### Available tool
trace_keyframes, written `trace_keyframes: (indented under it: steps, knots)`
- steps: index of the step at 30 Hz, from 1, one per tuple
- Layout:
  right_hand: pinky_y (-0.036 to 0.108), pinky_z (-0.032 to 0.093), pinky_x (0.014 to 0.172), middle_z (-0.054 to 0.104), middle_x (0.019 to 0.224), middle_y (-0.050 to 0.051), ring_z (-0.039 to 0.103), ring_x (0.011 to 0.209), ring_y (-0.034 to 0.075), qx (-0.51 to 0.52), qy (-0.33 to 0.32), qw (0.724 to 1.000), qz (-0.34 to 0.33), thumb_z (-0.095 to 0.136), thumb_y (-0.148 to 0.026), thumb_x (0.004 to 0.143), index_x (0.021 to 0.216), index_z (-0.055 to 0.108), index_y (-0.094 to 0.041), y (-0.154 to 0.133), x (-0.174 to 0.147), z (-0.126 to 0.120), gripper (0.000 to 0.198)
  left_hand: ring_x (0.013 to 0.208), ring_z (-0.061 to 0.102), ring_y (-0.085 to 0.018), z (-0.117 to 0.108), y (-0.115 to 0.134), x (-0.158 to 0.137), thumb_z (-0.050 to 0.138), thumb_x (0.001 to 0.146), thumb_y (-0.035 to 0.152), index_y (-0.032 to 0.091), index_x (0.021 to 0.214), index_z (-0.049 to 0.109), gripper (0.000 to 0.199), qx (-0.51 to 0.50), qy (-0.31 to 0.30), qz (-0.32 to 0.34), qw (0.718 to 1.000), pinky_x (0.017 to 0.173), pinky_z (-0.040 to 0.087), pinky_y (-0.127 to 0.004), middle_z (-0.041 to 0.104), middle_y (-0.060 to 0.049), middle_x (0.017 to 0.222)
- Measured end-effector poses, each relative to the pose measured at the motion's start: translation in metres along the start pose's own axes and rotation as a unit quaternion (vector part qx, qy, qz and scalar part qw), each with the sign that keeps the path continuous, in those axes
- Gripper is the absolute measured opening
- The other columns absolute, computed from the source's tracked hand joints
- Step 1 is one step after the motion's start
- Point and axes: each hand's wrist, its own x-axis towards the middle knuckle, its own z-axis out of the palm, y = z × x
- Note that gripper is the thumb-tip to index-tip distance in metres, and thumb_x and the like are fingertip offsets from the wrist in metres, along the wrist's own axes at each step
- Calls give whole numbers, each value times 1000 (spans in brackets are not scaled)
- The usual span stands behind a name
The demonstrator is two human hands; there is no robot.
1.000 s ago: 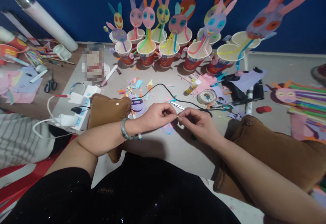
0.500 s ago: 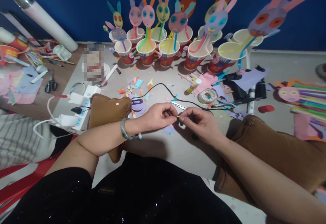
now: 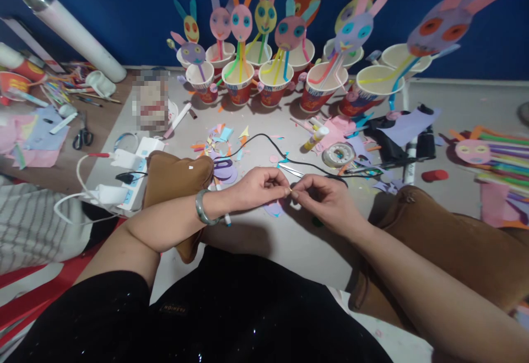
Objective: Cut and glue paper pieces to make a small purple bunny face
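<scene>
The left hand (image 3: 264, 188) and right hand (image 3: 324, 200) meet, both pinching a tiny yellowish piece (image 3: 291, 189), too small to identify. A silver blade (image 3: 291, 171) lies just beyond it at twelve o'clock, a tape roll (image 3: 339, 155) at two; rabbit-topped paper cups (image 3: 276, 97) stand farther off.

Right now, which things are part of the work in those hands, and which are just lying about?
Seem part of it:
- small yellowish piece, pinched between left hand and right hand; too tiny to name
- maybe the pale purple paper just below

Seem just lying about:
- black-handled scissors
- tape roll
- red cap
- white power strip
</scene>
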Motion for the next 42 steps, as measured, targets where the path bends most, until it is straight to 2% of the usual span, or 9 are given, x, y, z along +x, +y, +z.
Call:
trace_keyframes:
  steps: [8,15,34,42]
  knots:
    - [27,42,55,63,63,2,51,58,13,7,4,1000,3,74,-44,81,74,66,-20,0,-1,1,26,60,50,-5,0,-1,1,68,78,20,14,81,59,11,15,28,28,999,58,40,-20,58,4,68]
    - [27,40,54,59,60,-1,47,55,11,5,5,1000,-7,73,-42,81,71,65,-21,-2,-1,2,25,58,50,-6,0,2,-1,64,82,28,14,80,63,14,35,10,-8,999,56,37,-21,58,3,65]
    - [26,38,52,56,56,-2,45,53,11,6,9,1000,-2,73,-41,79,72,66,-20,0,-1,3,23,59,51,-5,2,1,-2,70,74,23,15,80,63,13,66,37,19,997,56,40,-20,61,3,69]
    - [27,38,52,57,57,-2,46,53,11,10,7,1000,0,74,-42,79,71,66,-20,0,-1,3,24,57,49,-5,3,2,-2,69,76,25,15,78,62,12,64,46,15,997,55,39,-20,60,4,66]
